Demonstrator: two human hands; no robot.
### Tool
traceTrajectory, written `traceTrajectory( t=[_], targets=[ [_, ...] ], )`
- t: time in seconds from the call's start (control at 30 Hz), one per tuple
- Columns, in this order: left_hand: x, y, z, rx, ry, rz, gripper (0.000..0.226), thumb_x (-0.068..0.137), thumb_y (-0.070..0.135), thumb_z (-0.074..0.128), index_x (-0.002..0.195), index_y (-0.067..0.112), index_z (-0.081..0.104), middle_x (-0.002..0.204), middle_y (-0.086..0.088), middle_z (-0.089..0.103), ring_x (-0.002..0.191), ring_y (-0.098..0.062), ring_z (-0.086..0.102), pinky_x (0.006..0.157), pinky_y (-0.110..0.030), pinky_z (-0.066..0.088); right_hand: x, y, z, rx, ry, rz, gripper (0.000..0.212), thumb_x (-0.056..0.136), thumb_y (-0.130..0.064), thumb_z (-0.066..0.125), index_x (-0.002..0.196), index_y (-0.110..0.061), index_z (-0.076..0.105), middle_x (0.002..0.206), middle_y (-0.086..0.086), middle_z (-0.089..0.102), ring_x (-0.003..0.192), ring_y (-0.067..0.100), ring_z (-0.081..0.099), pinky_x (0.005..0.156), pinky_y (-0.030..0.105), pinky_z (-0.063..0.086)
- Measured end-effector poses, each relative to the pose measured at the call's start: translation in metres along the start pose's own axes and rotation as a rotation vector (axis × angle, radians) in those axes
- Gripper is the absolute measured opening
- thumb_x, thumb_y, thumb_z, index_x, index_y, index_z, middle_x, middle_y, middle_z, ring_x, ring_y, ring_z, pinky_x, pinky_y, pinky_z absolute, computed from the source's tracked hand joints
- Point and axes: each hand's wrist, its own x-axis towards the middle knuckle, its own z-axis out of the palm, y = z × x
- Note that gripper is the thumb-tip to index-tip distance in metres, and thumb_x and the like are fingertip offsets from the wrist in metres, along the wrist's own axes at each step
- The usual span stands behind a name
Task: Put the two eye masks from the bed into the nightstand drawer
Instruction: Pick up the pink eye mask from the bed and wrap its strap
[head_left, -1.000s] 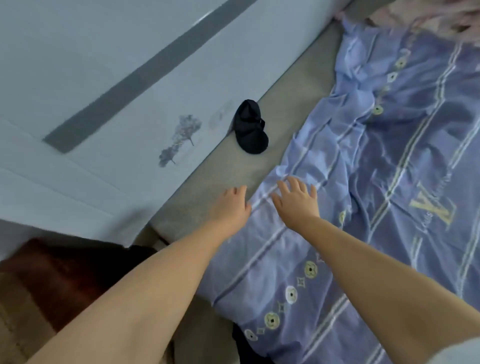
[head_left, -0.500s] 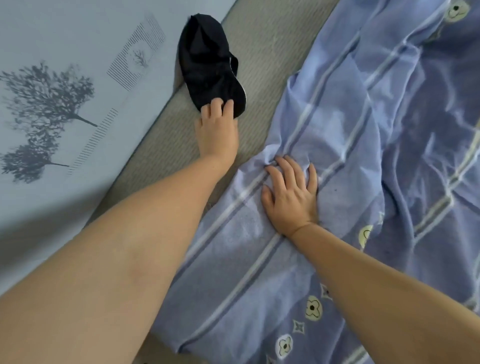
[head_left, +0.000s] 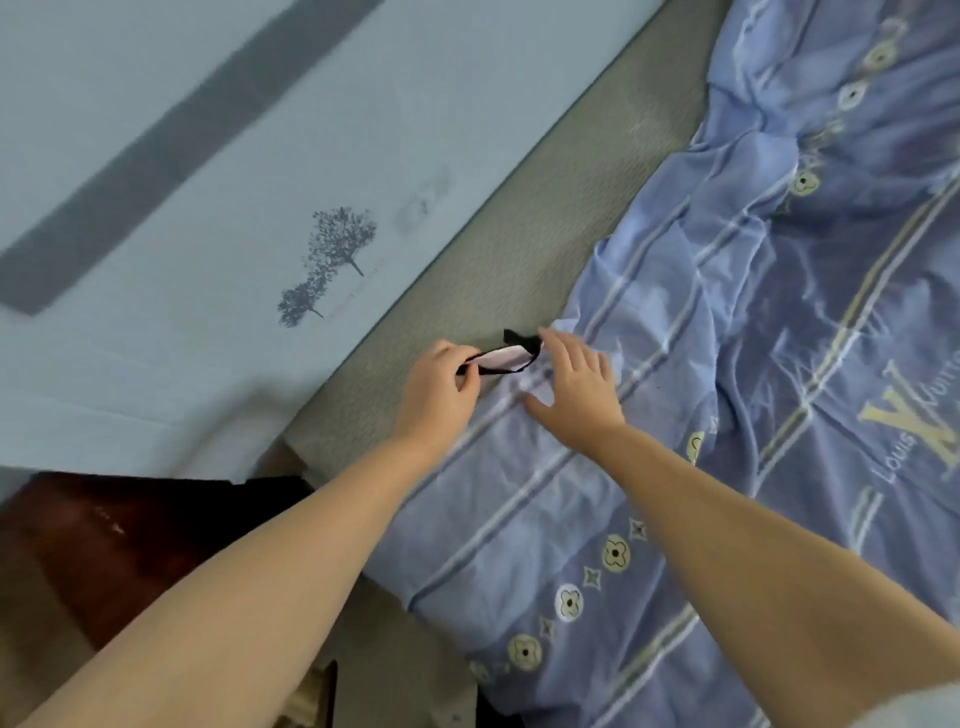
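Observation:
My left hand (head_left: 441, 387) is shut on a black eye mask (head_left: 501, 359) with a pale inner side, holding it just above the grey mattress (head_left: 545, 218) at the edge of the blue quilt (head_left: 727, 364). My right hand (head_left: 576, 389) hovers open beside the mask, fingers spread over the quilt, its fingertips near the mask's far end. A second eye mask does not show. The dark wooden nightstand (head_left: 104, 530) sits at the lower left; its drawer cannot be made out.
A pale blue headboard or wall panel (head_left: 208, 156) with a grey stripe and tree print runs along the mattress on the left. The rumpled quilt covers the right side of the bed.
My left hand reached the black mask, gripped it and drew it back toward me. My right hand lifted off the quilt and opened beside the mask. The view pulled back.

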Motion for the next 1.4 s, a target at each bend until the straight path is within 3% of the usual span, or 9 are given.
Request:
traceTrajectory(
  t=[0.13,0.23,0.47,0.63,0.93,1.07,1.23,1.33,1.4],
  targets=[
    [-0.058,0.03,-0.082,-0.197,0.081,-0.139,0.018,0.089,0.005,0.049,0.098,0.01,0.063,0.092,-0.006,0.063,0.079,-0.014,0.054,0.06,-0.012,0.036,-0.053,-0.085,-0.036,0.147,0.0,-0.183,0.023,0.085,-0.026,0.061,0.099,-0.009,0.064,0.105,0.011,0.066,0.101,0.032,0.057,0.083,0.039,0.044],
    [-0.108,0.036,-0.149,-0.315,0.153,-0.17,0.014,0.09,0.012,0.051,0.098,0.014,0.062,0.09,0.001,0.062,0.083,-0.014,0.055,0.069,-0.018,0.042,-0.105,-0.143,-0.053,0.42,-0.021,-0.087,0.017,0.087,-0.026,0.059,0.071,-0.022,0.058,0.063,-0.001,0.057,0.059,0.015,0.05,0.05,0.018,0.035],
    [-0.27,0.035,-0.256,-0.804,-0.033,-0.222,0.01,0.087,0.02,0.061,0.093,0.027,0.064,0.083,0.007,0.076,0.076,-0.009,0.071,0.056,-0.018,0.054,-0.236,-0.261,-0.067,0.801,-0.07,-0.095,0.033,0.089,-0.036,0.055,0.088,-0.004,0.062,0.076,0.011,0.06,0.068,0.019,0.053,0.065,0.033,0.04],
    [-0.354,0.039,-0.289,-0.799,0.029,-0.269,0.011,0.087,0.025,0.061,0.087,0.023,0.071,0.087,0.0,0.077,0.089,-0.02,0.07,0.076,-0.03,0.056,-0.306,-0.309,-0.069,0.679,-0.032,-0.223,0.038,0.091,-0.037,0.051,0.056,-0.021,0.05,0.047,-0.011,0.047,0.042,0.003,0.042,0.043,0.013,0.033],
    [-0.43,0.065,-0.329,-0.826,-0.5,-0.204,0.023,0.083,0.014,0.063,0.104,0.008,0.067,0.103,-0.008,0.073,0.096,-0.02,0.067,0.084,-0.029,0.057,-0.356,-0.303,-0.106,0.962,-0.065,-0.008,0.027,0.095,-0.023,0.046,0.073,-0.013,0.057,0.055,-0.002,0.05,0.052,0.014,0.044,0.052,0.023,0.041],
    [-0.427,0.09,-0.323,-1.043,-0.296,-0.239,0.029,0.072,0.023,0.071,0.098,0.01,0.072,0.098,-0.011,0.075,0.089,-0.022,0.07,0.081,-0.035,0.058,-0.376,-0.3,-0.118,0.766,-0.123,-0.102,0.033,0.093,-0.039,0.043,0.112,-0.015,0.057,0.108,0.003,0.065,0.102,0.017,0.06,0.087,0.038,0.05],
    [-0.41,0.109,-0.303,-1.159,0.076,-0.423,0.045,0.085,0.015,0.062,0.127,0.002,0.051,0.121,-0.021,0.061,0.097,-0.03,0.062,0.084,-0.041,0.05,-0.403,-0.299,-0.149,0.702,-0.318,-0.325,0.033,0.092,-0.041,0.048,0.099,-0.015,0.066,0.094,0.0,0.072,0.093,0.017,0.066,0.09,0.039,0.053],
    [-0.415,0.119,-0.293,-0.772,0.37,-0.364,0.069,0.085,0.03,0.062,0.142,0.017,0.026,0.147,-0.014,0.035,0.123,-0.028,0.045,0.098,-0.042,0.04,-0.413,-0.298,-0.155,0.631,-0.238,-0.415,0.019,0.09,-0.024,0.057,0.076,-0.015,0.065,0.086,0.007,0.067,0.083,0.019,0.06,0.093,0.047,0.048],
    [-0.423,0.124,-0.291,-0.373,0.338,-0.079,0.082,0.08,0.041,0.066,0.144,0.027,0.017,0.153,-0.003,0.02,0.137,-0.019,0.025,0.11,-0.04,0.026,-0.415,-0.298,-0.157,0.693,-0.154,-0.406,0.018,0.089,-0.024,0.056,0.08,-0.013,0.067,0.086,0.006,0.067,0.083,0.019,0.059,0.089,0.047,0.049]
  ],
)
